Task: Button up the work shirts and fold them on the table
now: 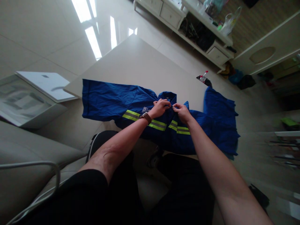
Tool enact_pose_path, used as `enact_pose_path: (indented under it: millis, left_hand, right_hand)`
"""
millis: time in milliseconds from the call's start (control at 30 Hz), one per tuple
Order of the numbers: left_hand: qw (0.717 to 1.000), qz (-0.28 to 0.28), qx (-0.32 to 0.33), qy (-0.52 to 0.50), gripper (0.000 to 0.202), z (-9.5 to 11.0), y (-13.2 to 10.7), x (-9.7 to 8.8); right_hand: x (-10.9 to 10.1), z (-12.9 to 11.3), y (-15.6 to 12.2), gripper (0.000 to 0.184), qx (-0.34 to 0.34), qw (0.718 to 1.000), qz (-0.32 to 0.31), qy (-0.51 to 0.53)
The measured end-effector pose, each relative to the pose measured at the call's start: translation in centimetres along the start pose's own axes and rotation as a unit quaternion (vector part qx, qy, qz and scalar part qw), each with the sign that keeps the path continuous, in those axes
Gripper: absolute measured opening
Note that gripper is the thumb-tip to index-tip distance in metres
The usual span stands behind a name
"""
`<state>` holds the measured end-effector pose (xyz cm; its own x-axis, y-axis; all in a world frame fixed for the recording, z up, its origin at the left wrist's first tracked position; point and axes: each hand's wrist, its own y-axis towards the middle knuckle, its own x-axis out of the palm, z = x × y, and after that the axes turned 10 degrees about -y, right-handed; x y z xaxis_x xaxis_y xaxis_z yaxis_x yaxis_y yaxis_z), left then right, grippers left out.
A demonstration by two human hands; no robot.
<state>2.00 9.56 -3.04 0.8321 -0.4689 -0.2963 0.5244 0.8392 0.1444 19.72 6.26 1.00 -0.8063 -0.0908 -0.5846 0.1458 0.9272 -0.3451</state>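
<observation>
A blue work jacket [107,100] with yellow-green and grey reflective bands lies spread over the near edge of a pale board-like surface, its collar [167,94] away from me. My left hand [160,107], with a watch on its wrist, is closed on the jacket's front just below the collar. Close beside it, my right hand [182,112] pinches the other front edge near the collar. The two sets of fingertips are almost touching. Below them the front edges hang apart. Whether a button or snap sits between the fingers is too small to tell.
The pale surface [140,62] extends beyond the jacket. At left stands an open white box [42,109]. A bottle with a red cap [204,76] is past the far right edge. A white cabinet [171,15] lines the back, and a stack of blue cloth [221,122] is at right.
</observation>
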Motion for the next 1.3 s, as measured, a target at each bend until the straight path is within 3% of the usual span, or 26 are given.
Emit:
enact_pose_path:
  millis: [100, 233, 400, 500, 567, 633, 733, 800, 833, 900, 967, 1033, 1133, 1167, 1233, 1300]
  left_hand:
    - [1.0, -0.01, -0.001, 0.003, 0.017, 0.2, -0.1, -0.2]
    - [1.0, -0.015, 0.015, 0.017, 0.018, 0.8, -0.2, -0.1]
    - [0.999, -0.017, 0.029, 0.031, 0.019, 1.3, 0.0, -0.3]
    - [0.997, -0.014, -0.006, 0.079, 0.017, 1.3, 0.1, -1.0]
    - [0.991, -0.022, -0.038, 0.126, 0.029, 1.7, -0.4, -1.3]
    - [0.979, -0.045, -0.082, 0.183, 0.054, 2.2, -1.6, -1.1]
    - [0.945, -0.101, -0.16, 0.267, 0.088, 2.4, -4.3, 0.0]
    - [0.924, -0.133, -0.203, 0.296, 0.09, 1.6, -6.0, 0.6]
    - [0.918, -0.144, -0.211, 0.303, 0.088, 1.0, -6.6, 0.7]
    - [0.917, -0.153, -0.207, 0.305, 0.083, -0.4, -7.0, 0.7]
    - [0.92, -0.154, -0.199, 0.301, 0.081, -1.5, -6.8, 0.3]
    - [0.919, -0.156, -0.202, 0.301, 0.082, -2.2, -6.4, 0.0]
    - [0.915, -0.162, -0.204, 0.309, 0.084, -2.7, -5.9, -0.2]
    - [0.914, -0.163, -0.203, 0.311, 0.083, -2.8, -5.5, -0.3]
    - [0.914, -0.161, -0.197, 0.315, 0.082, -3.3, -4.2, -0.8]
    - [0.914, -0.154, -0.191, 0.324, 0.079, -3.7, -1.6, -1.7]
  right_hand:
    - [-0.4, -0.6, -0.5, 0.039, -0.021, 0.988, 0.025, -0.152]
    - [-0.1, -1.2, -1.2, 0.03, -0.071, 0.95, 0.147, -0.267]
    - [0.4, -0.6, -0.9, 0.032, -0.005, 0.965, 0.174, -0.196]
    - [-0.7, 0.2, -0.8, 0.036, 0.024, 0.95, 0.273, -0.147]
    - [-2.2, 0.6, -0.7, 0.033, 0.042, 0.929, 0.346, -0.125]
    - [-3.9, 0.7, -0.5, 0.03, 0.062, 0.906, 0.404, -0.112]
    - [-5.6, 0.3, 0.2, 0.026, 0.095, 0.888, 0.434, -0.116]
    - [-5.4, -0.2, 0.4, 0.03, 0.068, 0.899, 0.413, -0.127]
    - [-4.9, -0.4, 0.2, 0.037, 0.035, 0.918, 0.375, -0.127]
    - [-3.0, -0.2, -1.0, 0.057, -0.045, 0.963, 0.237, -0.122]
    - [-0.5, 0.9, -3.5, 0.067, -0.064, 0.984, 0.08, -0.145]
    - [2.0, 2.8, -6.9, 0.068, -0.026, 0.964, 0.016, -0.264]
    - [5.0, 6.2, -11.4, 0.067, 0.047, 0.893, -0.085, -0.44]
    - [5.7, 7.1, -12.1, 0.067, 0.043, 0.873, -0.081, -0.479]
    - [6.3, 8.3, -11.6, 0.067, 0.031, 0.846, -0.049, -0.53]
    - [6.1, 8.3, -8.8, 0.066, 0.016, 0.837, -0.018, -0.547]
